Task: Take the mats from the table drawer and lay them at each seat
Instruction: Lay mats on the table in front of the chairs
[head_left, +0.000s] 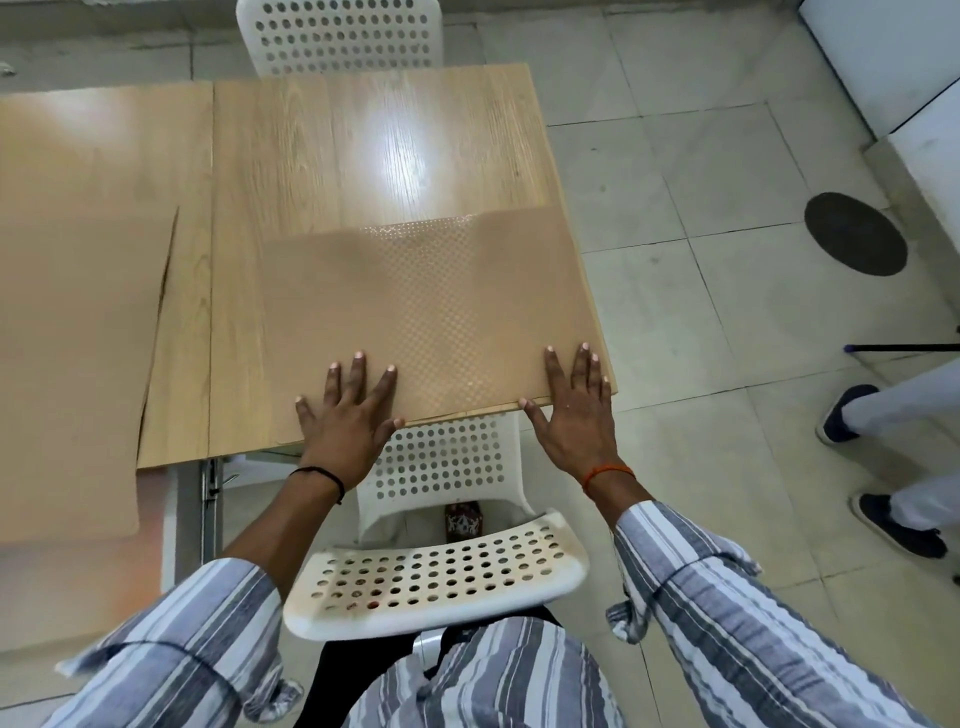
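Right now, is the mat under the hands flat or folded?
Flat. The mat lies spread on the table, with the left hand and right hand pressing its near edge.

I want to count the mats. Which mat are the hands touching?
The textured tan mat at the table's near right corner, with both hands flat on it. The other tan mat at far left lies untouched.

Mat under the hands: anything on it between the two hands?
No. In the head view the mat is bare between the left hand and right hand, both pressed flat on its near edge.
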